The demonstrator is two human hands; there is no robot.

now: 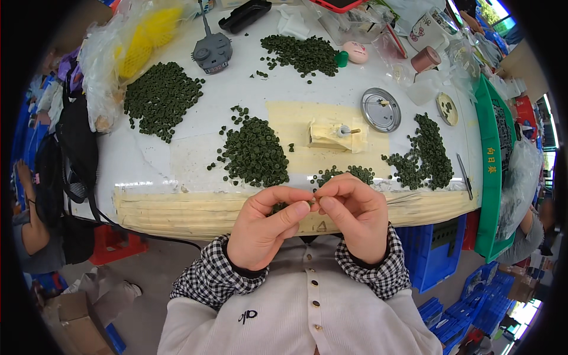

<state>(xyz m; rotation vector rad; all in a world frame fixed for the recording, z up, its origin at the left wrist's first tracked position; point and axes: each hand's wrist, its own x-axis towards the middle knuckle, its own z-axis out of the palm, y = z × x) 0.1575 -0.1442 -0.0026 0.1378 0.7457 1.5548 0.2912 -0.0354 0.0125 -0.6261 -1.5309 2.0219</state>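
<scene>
Our left hand (260, 228) has thumb and forefinger pinched together, apparently on a small green piece (312, 202); our right hand (355, 219) brings its fingertips against the same spot, though we cannot tell whether they grip the piece or merely touch it. The piece sits between the two hands, mostly hidden by the fingers.

The likeliest slip, as we judge it, is a squeeze off-centre: something this small could spring from our fingertips. It might land in the pile of dark-green round pieces (255, 152) just beyond the left hand, or the scattered round pieces (361, 173) just beyond the right — and among so many lookalikes we would struggle to find it. It could also drop off the taped table edge (177, 213) under our wrists.

Reaching too fast past the right hand could knock the tape-wrapped block (322, 141) ahead of it, with the thin stick (355, 131) projecting there; if its cup (344, 129) holds liquid — we cannot see — that might spill.
</scene>
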